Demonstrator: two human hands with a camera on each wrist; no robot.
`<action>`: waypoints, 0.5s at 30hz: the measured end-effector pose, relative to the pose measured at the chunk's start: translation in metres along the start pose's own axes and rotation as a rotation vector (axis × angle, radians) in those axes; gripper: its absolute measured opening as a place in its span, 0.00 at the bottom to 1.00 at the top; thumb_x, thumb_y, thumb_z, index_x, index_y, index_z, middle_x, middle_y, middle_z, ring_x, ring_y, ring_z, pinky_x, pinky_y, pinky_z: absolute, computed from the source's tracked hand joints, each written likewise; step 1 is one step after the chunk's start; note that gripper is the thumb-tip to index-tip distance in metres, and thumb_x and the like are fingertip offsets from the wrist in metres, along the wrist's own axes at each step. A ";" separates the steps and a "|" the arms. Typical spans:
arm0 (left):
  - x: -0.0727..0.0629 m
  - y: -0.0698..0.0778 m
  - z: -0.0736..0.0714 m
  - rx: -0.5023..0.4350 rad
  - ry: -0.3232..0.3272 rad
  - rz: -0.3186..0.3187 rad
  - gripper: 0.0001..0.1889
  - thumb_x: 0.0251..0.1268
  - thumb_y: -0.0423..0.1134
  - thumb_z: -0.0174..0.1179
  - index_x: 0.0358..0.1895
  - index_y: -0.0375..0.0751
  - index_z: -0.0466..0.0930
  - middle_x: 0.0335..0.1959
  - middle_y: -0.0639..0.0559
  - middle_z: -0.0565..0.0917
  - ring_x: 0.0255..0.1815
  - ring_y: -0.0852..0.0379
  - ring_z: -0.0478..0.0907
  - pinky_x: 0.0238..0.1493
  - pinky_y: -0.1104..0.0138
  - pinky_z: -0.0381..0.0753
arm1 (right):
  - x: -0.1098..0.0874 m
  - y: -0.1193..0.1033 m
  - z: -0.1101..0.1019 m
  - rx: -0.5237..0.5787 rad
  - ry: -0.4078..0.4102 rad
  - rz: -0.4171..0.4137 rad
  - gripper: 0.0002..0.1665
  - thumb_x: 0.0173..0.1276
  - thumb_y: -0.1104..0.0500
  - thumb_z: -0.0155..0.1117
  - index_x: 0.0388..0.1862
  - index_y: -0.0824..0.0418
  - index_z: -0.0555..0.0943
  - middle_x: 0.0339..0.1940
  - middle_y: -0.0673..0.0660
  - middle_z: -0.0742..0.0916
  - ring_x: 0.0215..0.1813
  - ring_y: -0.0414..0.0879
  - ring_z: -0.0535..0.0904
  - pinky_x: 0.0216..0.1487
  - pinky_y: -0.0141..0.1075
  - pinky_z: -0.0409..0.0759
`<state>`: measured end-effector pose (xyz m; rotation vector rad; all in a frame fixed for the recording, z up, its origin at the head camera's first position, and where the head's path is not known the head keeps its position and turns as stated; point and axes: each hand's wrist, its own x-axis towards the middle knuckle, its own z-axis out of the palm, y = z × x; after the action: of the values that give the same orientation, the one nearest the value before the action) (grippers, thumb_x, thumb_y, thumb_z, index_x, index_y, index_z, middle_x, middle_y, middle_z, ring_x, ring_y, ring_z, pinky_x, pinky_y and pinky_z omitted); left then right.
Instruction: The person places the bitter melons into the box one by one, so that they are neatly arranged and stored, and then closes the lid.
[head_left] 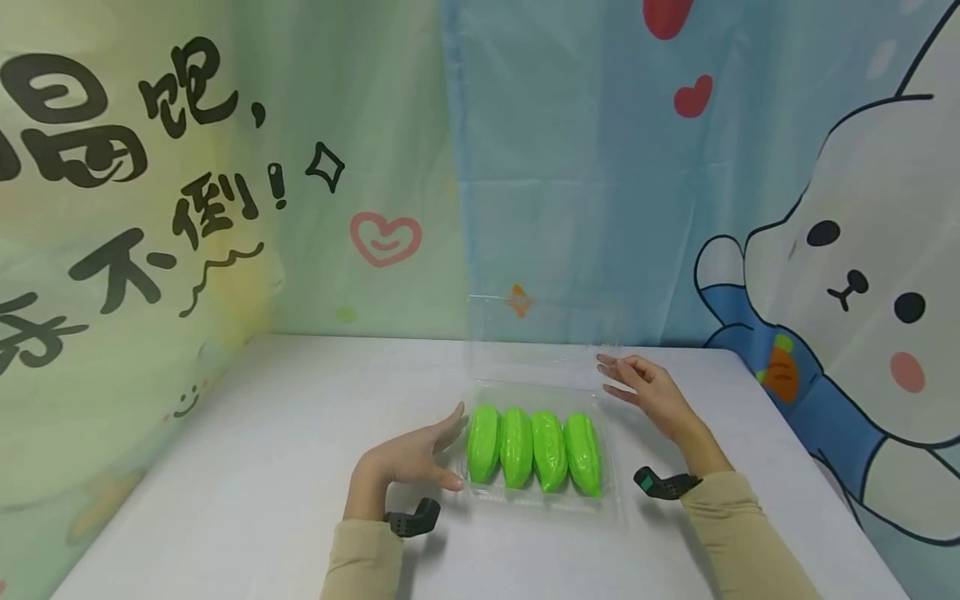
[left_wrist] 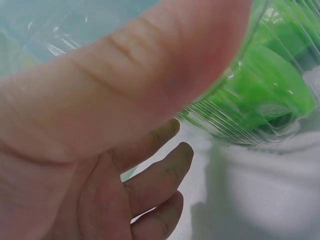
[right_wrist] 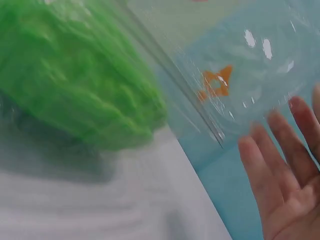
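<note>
A clear plastic box (head_left: 609, 487) lies on the table, its see-through lid (head_left: 546, 354) raised at the back. Inside, several bright green, ridged, elongated pieces (head_left: 517, 447) lie side by side. My left hand (head_left: 405, 457) is at the box's left side, fingers spread and thumb near the front corner. In the left wrist view its thumb (left_wrist: 150, 70) overlaps the box's ribbed wall, with the other fingers loosely extended. At the lid's right edge is my right hand (head_left: 651, 398), its fingers stretched out. The right wrist view shows those fingers (right_wrist: 280, 155) beside the lid's edge.
The white table (head_left: 300, 467) runs back to a printed curtain (head_left: 360, 125) with hearts and lettering. A printed white cartoon animal (head_left: 862, 350) is on the curtain at the right. Dark wrist cameras (head_left: 415, 518) sit on both wrists.
</note>
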<state>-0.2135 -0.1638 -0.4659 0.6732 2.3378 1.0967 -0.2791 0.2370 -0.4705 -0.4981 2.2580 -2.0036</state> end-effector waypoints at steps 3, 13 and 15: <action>0.000 0.000 0.000 -0.002 0.000 0.002 0.62 0.46 0.48 0.73 0.77 0.46 0.34 0.77 0.43 0.49 0.76 0.46 0.53 0.74 0.54 0.57 | 0.000 0.000 0.005 -0.019 0.058 -0.003 0.30 0.77 0.45 0.39 0.48 0.73 0.70 0.70 0.62 0.71 0.58 0.27 0.75 0.54 0.28 0.79; 0.002 -0.001 0.002 -0.006 0.001 0.016 0.62 0.47 0.49 0.73 0.77 0.42 0.34 0.77 0.43 0.48 0.76 0.46 0.52 0.74 0.54 0.58 | 0.000 -0.008 0.018 0.008 0.165 0.116 0.28 0.77 0.44 0.39 0.42 0.70 0.72 0.69 0.63 0.72 0.54 0.26 0.76 0.54 0.26 0.79; 0.002 -0.002 0.000 0.001 -0.001 0.022 0.61 0.47 0.49 0.73 0.77 0.42 0.34 0.77 0.42 0.48 0.76 0.47 0.52 0.74 0.54 0.57 | -0.001 -0.010 0.020 -0.017 0.153 0.132 0.29 0.77 0.44 0.39 0.45 0.70 0.72 0.68 0.63 0.73 0.52 0.26 0.77 0.54 0.25 0.79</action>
<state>-0.2150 -0.1633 -0.4677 0.7013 2.3358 1.1039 -0.2712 0.2168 -0.4639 -0.1976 2.3272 -2.0221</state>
